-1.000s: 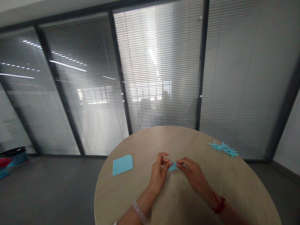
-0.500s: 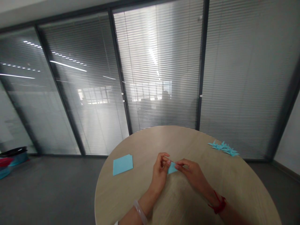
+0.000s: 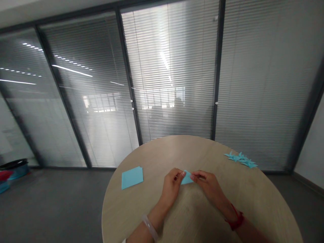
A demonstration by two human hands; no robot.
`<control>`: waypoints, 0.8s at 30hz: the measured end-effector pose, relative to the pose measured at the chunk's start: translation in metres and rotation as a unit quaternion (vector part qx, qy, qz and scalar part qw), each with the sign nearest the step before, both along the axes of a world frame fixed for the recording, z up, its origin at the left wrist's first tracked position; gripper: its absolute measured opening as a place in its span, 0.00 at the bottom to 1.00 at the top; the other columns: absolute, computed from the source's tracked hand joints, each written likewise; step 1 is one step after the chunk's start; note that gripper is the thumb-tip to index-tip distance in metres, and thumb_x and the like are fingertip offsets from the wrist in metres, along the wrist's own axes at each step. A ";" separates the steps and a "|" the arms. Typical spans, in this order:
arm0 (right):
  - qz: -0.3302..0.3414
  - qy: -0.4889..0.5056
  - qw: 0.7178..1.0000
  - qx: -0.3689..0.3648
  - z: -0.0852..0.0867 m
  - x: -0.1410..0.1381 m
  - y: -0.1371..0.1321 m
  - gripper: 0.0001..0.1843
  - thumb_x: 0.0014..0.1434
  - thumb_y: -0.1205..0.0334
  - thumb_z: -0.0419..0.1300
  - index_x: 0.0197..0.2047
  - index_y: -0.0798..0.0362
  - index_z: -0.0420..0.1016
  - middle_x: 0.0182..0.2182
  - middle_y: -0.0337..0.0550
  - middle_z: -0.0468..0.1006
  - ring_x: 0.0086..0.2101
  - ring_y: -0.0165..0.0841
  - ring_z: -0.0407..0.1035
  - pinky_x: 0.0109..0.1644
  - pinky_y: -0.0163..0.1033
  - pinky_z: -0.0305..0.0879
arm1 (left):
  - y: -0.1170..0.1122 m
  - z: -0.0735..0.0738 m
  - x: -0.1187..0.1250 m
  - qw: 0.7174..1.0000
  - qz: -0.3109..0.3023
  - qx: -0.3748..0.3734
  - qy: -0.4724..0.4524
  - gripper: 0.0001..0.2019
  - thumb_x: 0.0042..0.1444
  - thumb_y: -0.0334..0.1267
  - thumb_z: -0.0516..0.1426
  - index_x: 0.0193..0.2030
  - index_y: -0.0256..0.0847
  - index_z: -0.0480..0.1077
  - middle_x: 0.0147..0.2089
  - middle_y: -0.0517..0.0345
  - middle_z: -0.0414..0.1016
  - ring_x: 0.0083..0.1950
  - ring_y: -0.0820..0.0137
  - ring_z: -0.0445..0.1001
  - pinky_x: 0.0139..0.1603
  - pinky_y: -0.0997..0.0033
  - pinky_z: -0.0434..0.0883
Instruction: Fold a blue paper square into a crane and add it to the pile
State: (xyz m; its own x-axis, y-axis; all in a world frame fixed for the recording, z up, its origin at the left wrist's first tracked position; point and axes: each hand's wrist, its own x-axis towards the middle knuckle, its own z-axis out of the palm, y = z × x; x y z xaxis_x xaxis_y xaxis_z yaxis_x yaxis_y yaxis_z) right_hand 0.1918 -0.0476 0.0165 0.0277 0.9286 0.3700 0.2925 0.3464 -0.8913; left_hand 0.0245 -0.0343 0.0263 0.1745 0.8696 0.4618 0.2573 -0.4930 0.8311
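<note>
A small piece of light-blue paper (image 3: 186, 178) is held between my two hands, just above or on the table; I cannot tell which. My left hand (image 3: 172, 184) pinches its left edge between thumb and fingers. On the opposite side, my right hand (image 3: 206, 184) grips the right edge in the same way. Fingers cover both side edges of the paper, while its middle shows. A stack of square light-blue paper sheets (image 3: 132, 177) lies to the left of my left hand. Beyond my right hand is a pile of folded light-blue paper pieces (image 3: 241, 159) with pointed ends.
Everything rests on a round wooden table (image 3: 177, 148). Glass partitions with blinds (image 3: 172, 114) stand behind it. On the grey floor (image 3: 63, 202) at far left are blue and red containers (image 3: 15, 170), partly cut off by the frame.
My hands have moved slightly apart, and more of the paper's upper part shows between them. My left fingers have curled lower onto the paper. The stack and the pile are unchanged.
</note>
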 end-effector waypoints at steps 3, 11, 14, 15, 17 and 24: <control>0.007 0.013 1.000 -0.008 0.001 0.000 0.000 0.15 0.51 0.50 0.61 0.31 0.52 0.81 0.30 0.44 0.82 0.34 0.42 0.74 0.39 0.41 0.68 | -0.004 0.004 -0.001 1.000 -0.004 -0.006 0.008 0.17 0.56 0.50 0.53 0.27 0.39 0.72 0.24 0.61 0.66 0.28 0.71 0.63 0.30 0.74 0.59; 0.013 0.032 0.999 -0.026 0.009 -0.002 -0.005 0.17 0.48 0.47 0.62 0.30 0.53 0.81 0.28 0.45 0.82 0.32 0.41 0.74 0.37 0.40 0.68 | -0.001 0.001 -0.001 0.998 -0.042 -0.042 -0.034 0.17 0.55 0.50 0.55 0.28 0.38 0.73 0.22 0.63 0.65 0.26 0.73 0.61 0.28 0.74 0.56; 0.011 0.037 0.999 -0.033 0.009 -0.002 -0.005 0.18 0.48 0.47 0.63 0.29 0.54 0.81 0.27 0.45 0.82 0.31 0.41 0.74 0.35 0.40 0.68 | 0.003 -0.001 -0.002 0.996 -0.052 -0.065 -0.033 0.18 0.54 0.51 0.55 0.29 0.37 0.73 0.20 0.65 0.62 0.23 0.74 0.58 0.25 0.75 0.54; 0.010 0.041 0.998 -0.035 0.009 -0.001 -0.004 0.18 0.48 0.47 0.63 0.29 0.54 0.81 0.27 0.44 0.82 0.31 0.41 0.74 0.35 0.39 0.68 | 0.004 -0.002 -0.003 0.995 -0.054 -0.077 -0.026 0.18 0.55 0.52 0.54 0.29 0.37 0.72 0.18 0.66 0.60 0.21 0.75 0.58 0.24 0.75 0.54; 0.005 0.050 0.998 -0.038 0.007 0.001 -0.002 0.18 0.47 0.47 0.63 0.30 0.54 0.81 0.27 0.45 0.82 0.32 0.41 0.74 0.36 0.39 0.67 | 0.005 -0.003 -0.004 0.994 -0.057 -0.091 -0.009 0.19 0.55 0.53 0.52 0.28 0.38 0.69 0.16 0.67 0.59 0.19 0.75 0.57 0.23 0.75 0.56; -0.023 0.054 0.998 -0.038 0.003 0.006 0.000 0.20 0.47 0.46 0.63 0.30 0.57 0.81 0.27 0.46 0.81 0.31 0.41 0.73 0.35 0.38 0.66 | 0.003 -0.003 -0.005 0.997 -0.031 -0.062 0.036 0.18 0.57 0.53 0.50 0.26 0.40 0.63 0.19 0.66 0.62 0.20 0.74 0.62 0.25 0.75 0.60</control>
State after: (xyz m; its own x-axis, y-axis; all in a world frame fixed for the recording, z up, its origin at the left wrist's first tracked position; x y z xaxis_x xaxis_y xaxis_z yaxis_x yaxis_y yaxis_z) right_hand 0.1979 -0.0472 0.0197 0.1061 0.9507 0.2915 0.2082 0.2654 -0.9414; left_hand 0.0192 -0.0309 0.0233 0.2585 0.9058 0.3357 0.2909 -0.4044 0.8671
